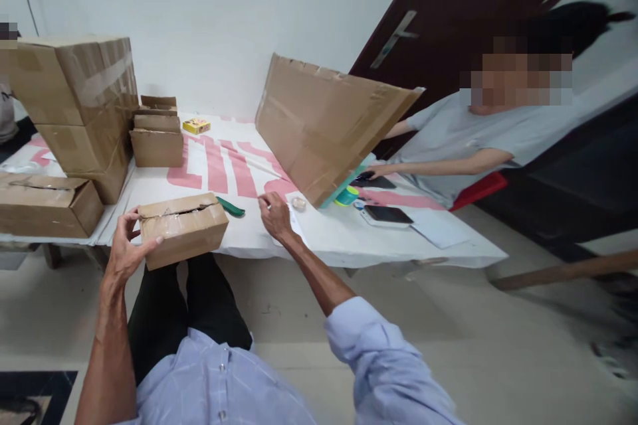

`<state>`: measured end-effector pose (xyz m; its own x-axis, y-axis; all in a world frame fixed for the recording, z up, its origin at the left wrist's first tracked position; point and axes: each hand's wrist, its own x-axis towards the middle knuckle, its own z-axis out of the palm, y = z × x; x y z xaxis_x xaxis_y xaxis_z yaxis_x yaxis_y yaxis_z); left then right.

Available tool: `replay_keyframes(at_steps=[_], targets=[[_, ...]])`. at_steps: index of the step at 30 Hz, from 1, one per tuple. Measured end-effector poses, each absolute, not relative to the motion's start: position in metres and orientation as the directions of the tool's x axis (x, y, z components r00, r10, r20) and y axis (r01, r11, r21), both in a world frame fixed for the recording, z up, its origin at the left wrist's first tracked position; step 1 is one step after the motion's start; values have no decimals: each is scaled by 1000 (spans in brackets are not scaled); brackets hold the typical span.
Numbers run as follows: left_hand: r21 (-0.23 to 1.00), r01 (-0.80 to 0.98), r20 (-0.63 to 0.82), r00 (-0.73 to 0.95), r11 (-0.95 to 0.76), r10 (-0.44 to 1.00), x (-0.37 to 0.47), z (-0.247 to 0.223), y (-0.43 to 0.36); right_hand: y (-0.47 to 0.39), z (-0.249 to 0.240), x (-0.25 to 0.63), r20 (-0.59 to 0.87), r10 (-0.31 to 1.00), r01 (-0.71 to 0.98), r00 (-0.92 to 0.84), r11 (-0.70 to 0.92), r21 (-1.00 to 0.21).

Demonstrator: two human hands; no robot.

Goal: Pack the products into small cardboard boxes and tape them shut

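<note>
My left hand (128, 252) grips the left end of a small cardboard box (184, 242), with the thumb on its front and fingers behind. Clear tape runs over the box top, where a ragged slit shows along the seam. It is at the table's front edge, just above my lap. My right hand (275, 216) is over the table with its fingers curled together; whatever they hold, if anything, is hidden. Between the box and that hand lies a green-handled tool (230, 206), perhaps a cutter. A small roll of clear tape (298, 204) lies just right of my right hand.
Stacked cardboard boxes (94, 89) stand at the left, beside smaller open boxes (157, 146) and a yellow packet (197, 125). A large upright cardboard box (329, 126) hides part of a co-worker (448, 139). A phone (389, 214) rests on the white cloth-covered table (329, 239).
</note>
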<state>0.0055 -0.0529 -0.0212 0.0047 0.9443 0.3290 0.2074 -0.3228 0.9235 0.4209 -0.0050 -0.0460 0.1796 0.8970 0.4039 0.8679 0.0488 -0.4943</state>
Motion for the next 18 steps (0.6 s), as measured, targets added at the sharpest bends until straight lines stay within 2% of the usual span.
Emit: replay_keyframes(at_steps=[3, 5, 8, 18], targets=[[907, 255, 332, 53, -334, 942, 5, -16, -55, -4, -24, 379, 463, 886, 636, 3, 356, -685], [903, 280, 320, 68, -325, 945, 4, -11, -57, -9, -12, 357, 459, 884, 510, -95, 439, -740], [906, 288, 299, 81, -310, 951, 4, -7, -59, -20, -3, 339, 431, 890, 452, -151, 450, -770], [889, 336, 276, 152, -312, 949, 0, -11, -51, -37, 1, 332, 342, 931, 312, -130, 366, -877]])
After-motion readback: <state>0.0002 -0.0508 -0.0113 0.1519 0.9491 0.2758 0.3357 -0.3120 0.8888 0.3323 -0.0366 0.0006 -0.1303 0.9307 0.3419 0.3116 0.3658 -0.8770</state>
